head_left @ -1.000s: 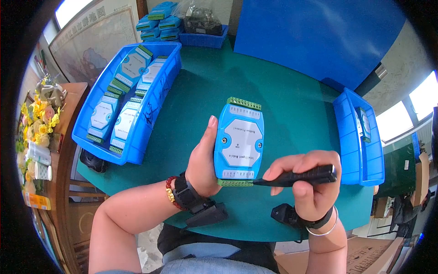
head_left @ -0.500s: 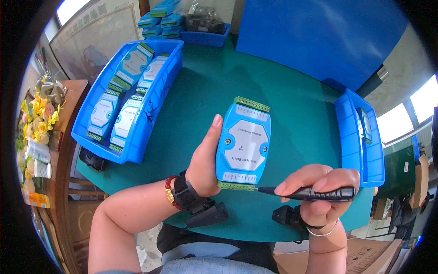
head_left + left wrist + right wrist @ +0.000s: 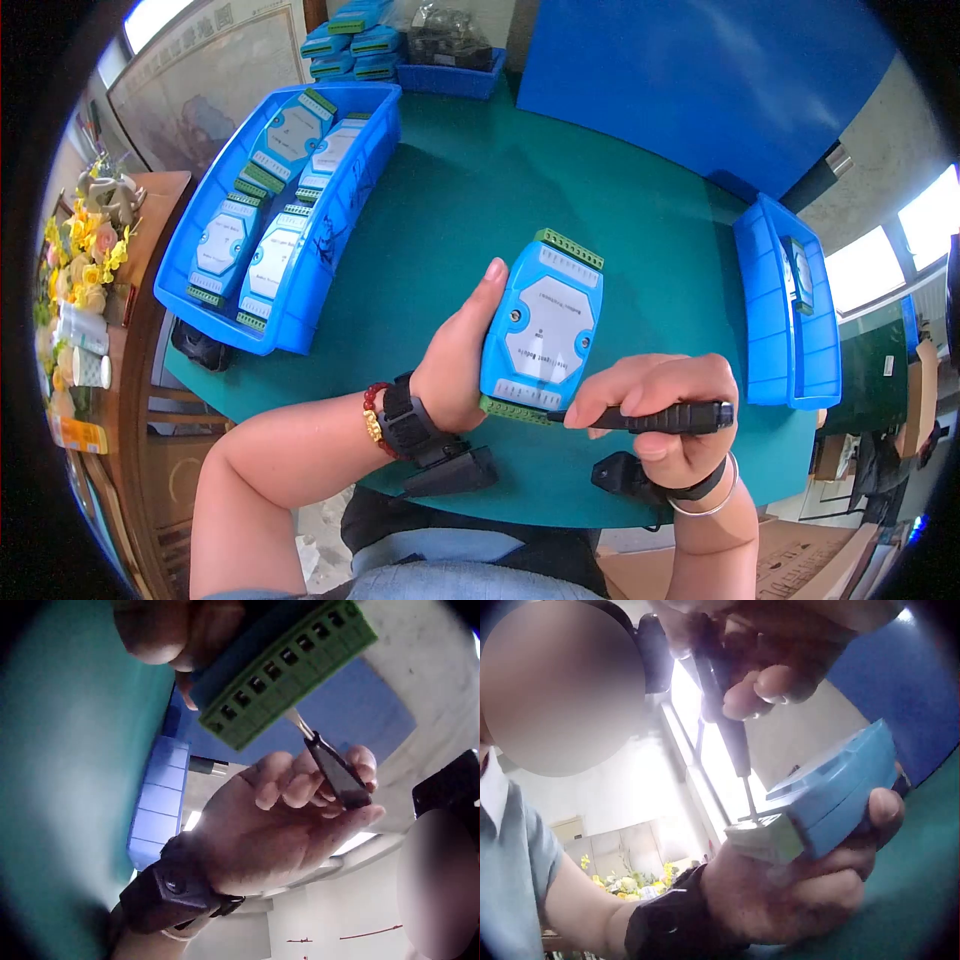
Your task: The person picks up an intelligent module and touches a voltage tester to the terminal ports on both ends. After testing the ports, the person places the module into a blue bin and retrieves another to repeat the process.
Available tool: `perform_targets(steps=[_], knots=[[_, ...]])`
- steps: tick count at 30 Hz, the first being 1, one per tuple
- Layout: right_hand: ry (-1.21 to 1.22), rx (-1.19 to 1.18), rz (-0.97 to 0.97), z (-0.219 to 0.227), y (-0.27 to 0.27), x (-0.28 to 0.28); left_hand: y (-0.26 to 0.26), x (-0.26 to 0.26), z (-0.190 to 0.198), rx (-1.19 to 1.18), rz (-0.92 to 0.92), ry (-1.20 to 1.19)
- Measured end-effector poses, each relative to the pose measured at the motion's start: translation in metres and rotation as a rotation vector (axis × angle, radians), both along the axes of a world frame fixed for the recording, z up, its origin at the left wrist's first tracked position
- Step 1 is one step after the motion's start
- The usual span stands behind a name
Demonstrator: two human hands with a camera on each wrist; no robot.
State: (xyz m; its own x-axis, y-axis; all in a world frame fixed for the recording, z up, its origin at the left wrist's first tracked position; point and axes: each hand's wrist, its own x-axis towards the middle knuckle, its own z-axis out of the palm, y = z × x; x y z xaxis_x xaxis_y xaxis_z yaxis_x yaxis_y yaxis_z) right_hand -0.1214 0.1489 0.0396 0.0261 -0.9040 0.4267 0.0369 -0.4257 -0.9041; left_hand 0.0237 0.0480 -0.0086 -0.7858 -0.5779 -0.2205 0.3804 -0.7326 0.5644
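A blue module [image 3: 548, 325] with a white label is gripped in the left hand [image 3: 455, 355], its thumb along the module's left edge. The right hand [image 3: 670, 400] holds a black screwdriver [image 3: 680, 417], whose tip meets the lower green terminal block [image 3: 515, 409]. In the right wrist view the metal shaft [image 3: 750, 799] stands on the top of the green block [image 3: 769, 836], while the left hand [image 3: 787, 900] grips the module [image 3: 840, 795] from below. The left wrist view shows the block's row of square openings [image 3: 272, 671] and the right hand [image 3: 277, 825] around the screwdriver [image 3: 337, 772].
A blue bin [image 3: 335, 245] with several modules is at the left, and another [image 3: 768, 340] at the right. Stacked modules [image 3: 352, 42] and a small bin [image 3: 450, 80] are at the back. A blue panel [image 3: 700, 80] stands behind the green table [image 3: 450, 190]. Flowers [image 3: 90, 250] are far left.
The module has shifted slightly right and down and is more tilted. The right hand went right, then came back left, its fingers now nearer the terminal block.
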Motion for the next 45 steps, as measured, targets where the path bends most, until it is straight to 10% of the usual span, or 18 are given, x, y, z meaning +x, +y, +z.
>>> perform_targets(steps=[45], knots=[[0.145,-0.102,0.073,0.003,-0.007,-0.013,-0.004,0.0,-0.003,-0.027,0.139,0.022]])
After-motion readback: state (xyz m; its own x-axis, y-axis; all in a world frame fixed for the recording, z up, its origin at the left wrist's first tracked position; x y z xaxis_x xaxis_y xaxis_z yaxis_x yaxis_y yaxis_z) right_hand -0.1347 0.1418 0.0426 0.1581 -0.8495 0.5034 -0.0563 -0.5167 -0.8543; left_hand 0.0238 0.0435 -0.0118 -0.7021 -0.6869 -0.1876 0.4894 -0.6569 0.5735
